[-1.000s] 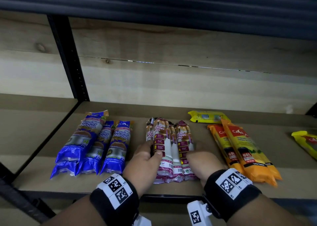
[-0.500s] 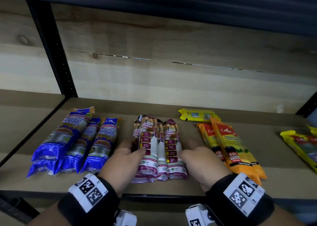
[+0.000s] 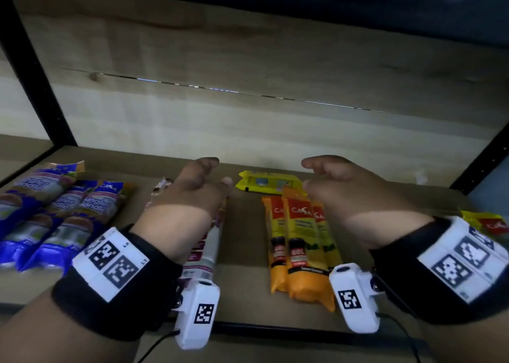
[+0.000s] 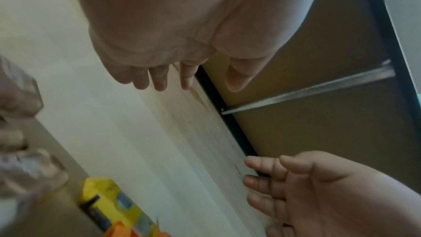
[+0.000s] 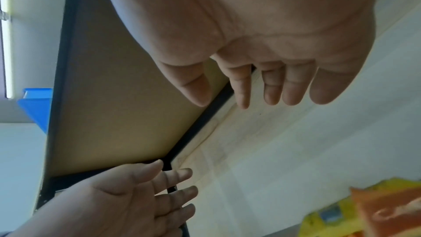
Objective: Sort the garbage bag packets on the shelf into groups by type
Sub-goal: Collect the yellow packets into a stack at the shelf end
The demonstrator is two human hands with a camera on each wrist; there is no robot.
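Note:
Blue packets (image 3: 52,219) lie grouped at the shelf's left. White and maroon packets (image 3: 205,249) lie in the middle, mostly hidden under my left hand (image 3: 198,183), which hovers above them with loose, empty fingers. Orange packets (image 3: 300,247) lie right of centre, with a small yellow packet (image 3: 268,182) behind them. My right hand (image 3: 327,175) hangs above the orange packets' far ends, fingers relaxed and empty. Both wrist views show spread fingers (image 4: 159,80) (image 5: 271,87) holding nothing.
Another yellow and red packet (image 3: 493,224) lies at the far right behind my right wrist. The wooden shelf board (image 3: 242,224) has a black front rail, black uprights at both sides and a plank wall behind. An upper shelf hangs low overhead.
Both hands have let go of the white and maroon packets and risen off the shelf, moving forward and apart. The camera has moved closer and to the right.

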